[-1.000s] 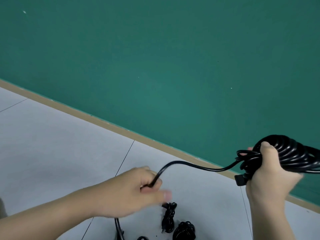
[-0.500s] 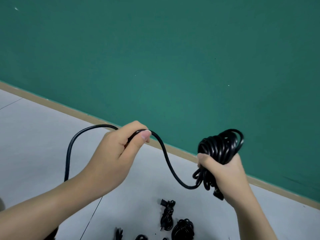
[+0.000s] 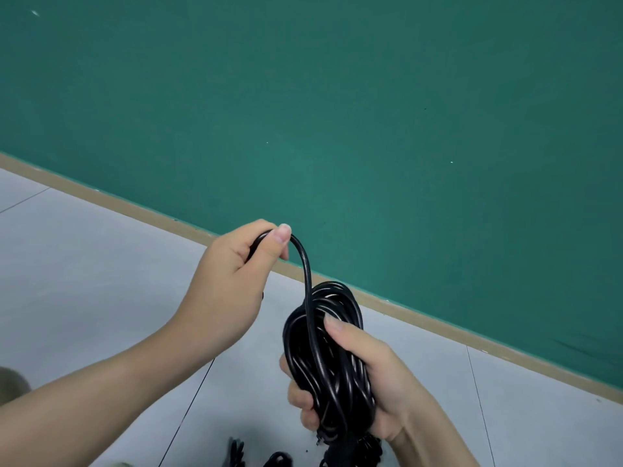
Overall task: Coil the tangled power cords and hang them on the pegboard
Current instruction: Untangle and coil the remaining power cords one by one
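One more loop is going onto the coil [image 3: 328, 358], and that is the change: half a second ago the left hand [image 3: 232, 284] held the cord [image 3: 305, 264] out wide with a long slack curve sagging between the hands, and now that slack is gone and the hand sits close above the bundle. The left thumb and fingers pinch the cord near the top of its arc, and from there it drops straight down across the front of the coil. The right hand [image 3: 364, 379] grips the bundle, thumb pressed on its upper right side and fingers curled round from the left, holding it upright in front of the wall [image 3: 337, 96], over the floor [image 3: 84, 281]. A plug end seems to poke out below the right fist, though it is dark and hard to read. How much cord is left behind the left hand is hidden. My judgement is that this cord is nearly wound, with the tail to be secured next. Other cords [image 3: 279, 460] lie on the floor at the bottom edge, partly cut off. No pegboard is in view, so hanging is not yet begun.
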The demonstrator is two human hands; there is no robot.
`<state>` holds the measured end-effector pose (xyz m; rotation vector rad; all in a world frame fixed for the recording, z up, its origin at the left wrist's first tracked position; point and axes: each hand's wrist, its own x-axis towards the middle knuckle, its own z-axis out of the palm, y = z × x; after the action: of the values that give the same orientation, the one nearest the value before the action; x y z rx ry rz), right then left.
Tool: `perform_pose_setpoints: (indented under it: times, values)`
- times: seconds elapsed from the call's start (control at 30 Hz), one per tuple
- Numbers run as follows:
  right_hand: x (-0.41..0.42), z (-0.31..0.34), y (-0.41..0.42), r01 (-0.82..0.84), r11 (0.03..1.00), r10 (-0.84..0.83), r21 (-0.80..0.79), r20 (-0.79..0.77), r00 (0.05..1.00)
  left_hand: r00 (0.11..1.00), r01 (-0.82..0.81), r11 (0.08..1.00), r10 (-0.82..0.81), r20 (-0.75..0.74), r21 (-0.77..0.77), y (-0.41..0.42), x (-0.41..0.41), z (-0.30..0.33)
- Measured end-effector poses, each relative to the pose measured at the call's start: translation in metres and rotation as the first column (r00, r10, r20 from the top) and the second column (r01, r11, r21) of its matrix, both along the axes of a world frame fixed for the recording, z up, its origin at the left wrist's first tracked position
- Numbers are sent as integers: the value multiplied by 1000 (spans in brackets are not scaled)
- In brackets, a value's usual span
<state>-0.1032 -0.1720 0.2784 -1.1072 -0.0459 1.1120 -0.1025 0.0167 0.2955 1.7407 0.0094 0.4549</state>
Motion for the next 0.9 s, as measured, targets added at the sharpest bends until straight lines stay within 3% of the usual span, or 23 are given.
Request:
perform_pose_setpoints:
  times: [0.13, 0.23, 0.3, 0.37, 0.43, 0.5, 0.57, 0.6, 0.67, 0.8, 0.83, 0.9]
  values:
    - [2, -3, 3, -47, 992, 54, 116, -55, 997, 992, 84, 992, -74, -99, 99, 6, 8, -9]
    - [6, -5, -2, 42, 996, -34, 85, -91, 995, 986, 148, 968, -129, -103, 203, 14, 11, -10]
    - [10, -4, -6, 137, 987, -127, 87, -105, 986, 979, 201, 890, -196, -55, 408, 19, 7, -9]
    - [14, 1, -10, 221, 967, -205, 125, -132, 970, 962, 237, 753, -270, -40, 614, 21, -1, -9]
    - [17, 7, -13, 303, 943, -284, 134, -143, 948, 948, 250, 646, -314, -48, 721, 21, -9, -14]
    - [19, 11, -15, 386, 914, -371, 127, -126, 920, 895, 418, 614, -404, -189, 669, 15, -15, -16]
    - [22, 13, -15, 480, 867, -469, 136, -108, 877, 698, 714, 600, -560, -446, 362, 2, -24, -13]
    - [23, 15, -16, 528, 838, -519, 134, -100, 849, 601, 786, 577, -627, -496, 223, -5, -28, -13]
    - [26, 16, -17, 592, 793, -586, 141, -90, 806, 530, 825, 553, -686, -499, 116, -17, -35, -16]
    - [28, 14, -18, 683, 719, -686, 129, -29, 727, 538, 758, 642, -717, -444, -118, -25, -36, -26]
    - [29, 14, -20, 704, 702, -710, 105, 24, 704, 568, 728, 674, -695, -442, -124, -25, -35, -27]
    - [32, 16, -25, 743, 667, -743, 64, 138, 655, 651, 687, 727, -611, -451, 7, -21, -30, -27]
